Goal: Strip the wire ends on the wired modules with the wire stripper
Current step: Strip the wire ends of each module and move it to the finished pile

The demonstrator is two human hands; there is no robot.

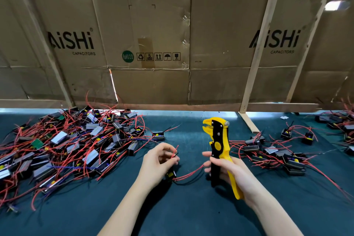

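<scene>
My right hand (228, 170) grips the handles of a yellow and black wire stripper (218, 140), held upright with its jaws pointing up and left. My left hand (159, 161) pinches a red and a black wire end (175, 152) between thumb and fingers. Below that hand a small black wired module (171, 174) hangs just above the cloth, and its red wires (189, 174) trail right toward the stripper. The wire ends sit a short way left of the tool, apart from its jaws.
A big heap of wired modules (63, 143) with tangled red wires fills the left of the dark green cloth (183, 207). A smaller heap (275, 153) lies to the right. Cardboard panels (153, 34) and wooden slats (256, 74) close the back.
</scene>
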